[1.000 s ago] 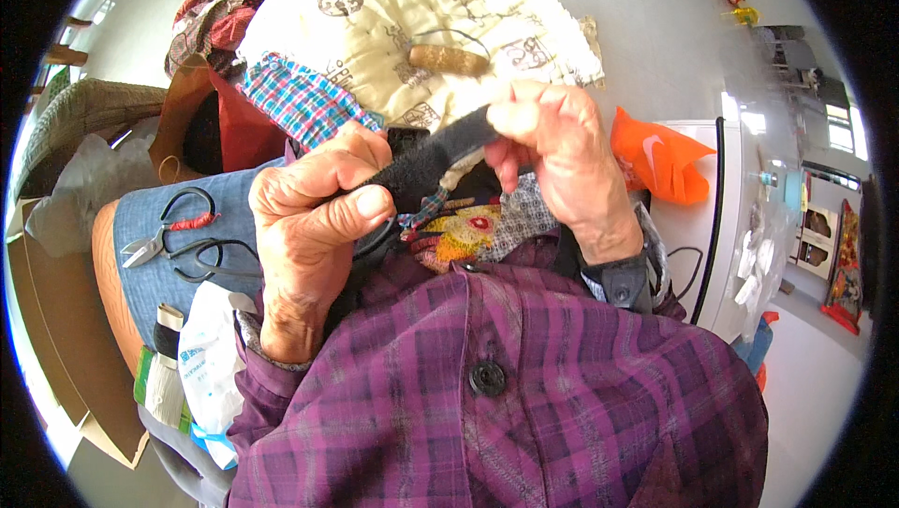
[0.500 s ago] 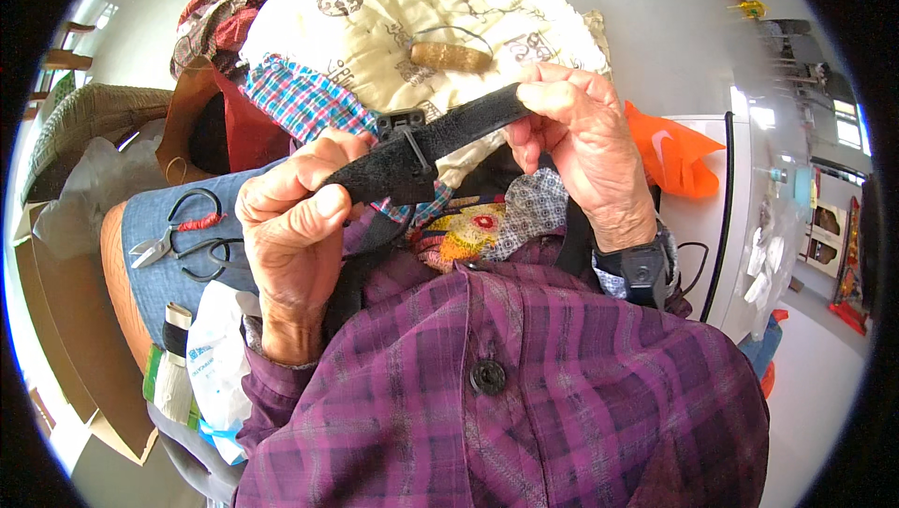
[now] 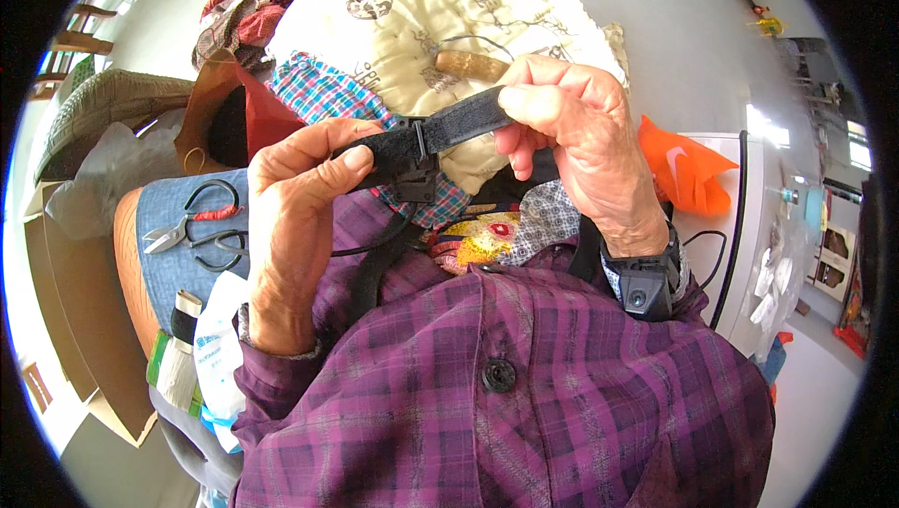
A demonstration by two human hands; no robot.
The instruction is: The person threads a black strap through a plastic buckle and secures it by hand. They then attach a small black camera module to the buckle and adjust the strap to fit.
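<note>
A black hook-and-loop strap is stretched between my two hands in front of my chest. My left hand pinches its left part between thumb and fingers. At the other end, my right hand grips the strap tip between thumb and fingertips. A black buckle sits on the strap between the hands, closer to the left one. Beneath it hangs a small black device, with a black cable running below. A black camera-like device is fastened on my right wrist.
Scissors with black handles lie on blue denim at the left, beside a white plastic bag. A cream patterned cushion carries a wooden-handled object. An orange bag rests by a white cabinet.
The strap has turned in my hands, so the small device shows more below the buckle. My hands are slightly closer together. The whole view has shifted, moving the surroundings a little right and down.
</note>
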